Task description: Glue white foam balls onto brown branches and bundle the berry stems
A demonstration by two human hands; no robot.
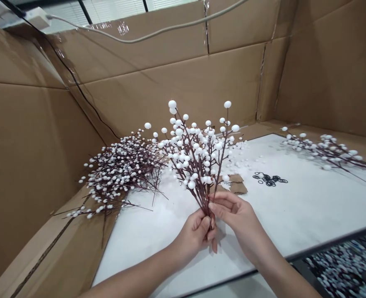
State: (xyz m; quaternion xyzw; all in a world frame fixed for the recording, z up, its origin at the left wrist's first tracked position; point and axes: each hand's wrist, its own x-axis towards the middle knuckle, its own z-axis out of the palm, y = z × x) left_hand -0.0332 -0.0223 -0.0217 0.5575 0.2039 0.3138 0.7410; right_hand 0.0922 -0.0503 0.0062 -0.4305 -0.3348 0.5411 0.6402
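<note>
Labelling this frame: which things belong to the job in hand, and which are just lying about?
In the job:
bundle of white-berry branches, in left hand's grip, right hand touching it
branch pile at left, probably
loose branches at right, probably
black rings, possibly; untouched

Apparently just about:
cardboard scrap
pale cable
black cord

The berries [179,132] you hold look smooth and mostly matt, like foam or plastic, and their stems [198,166] rough and dull. Your tabletop [319,207] is smooth with a faint sheen. The rings [266,178] before you look like rubber or plastic. Around you stand matt cardboard walls [158,82], with glossy clear tape [123,27] in places.
</note>
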